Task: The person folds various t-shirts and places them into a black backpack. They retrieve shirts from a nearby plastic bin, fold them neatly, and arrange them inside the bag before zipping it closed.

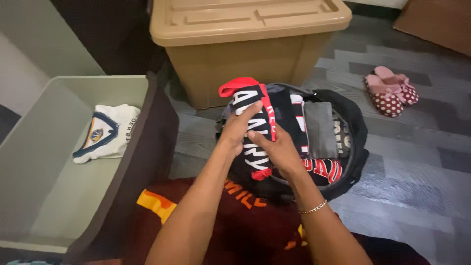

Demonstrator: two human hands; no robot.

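Observation:
A folded black jersey with red trim and white letters (248,100) stands upright in a black bag (354,127) on the floor. My left hand (236,128) grips the jersey's left side, fingers across its front. On its right side rests my right hand (275,149), thumb against the cloth, a thin bracelet on that wrist. Other folded clothes fill the bag, among them a grey piece (320,128) and a black and red one (324,169).
An open grey-lined storage box (147,127) at left holds a folded white jersey (105,131). A tan lidded plastic bin (245,44) stands behind the bag. Pink dotted slippers (390,91) lie at right on the grey floor. A maroon garment (235,221) covers my lap.

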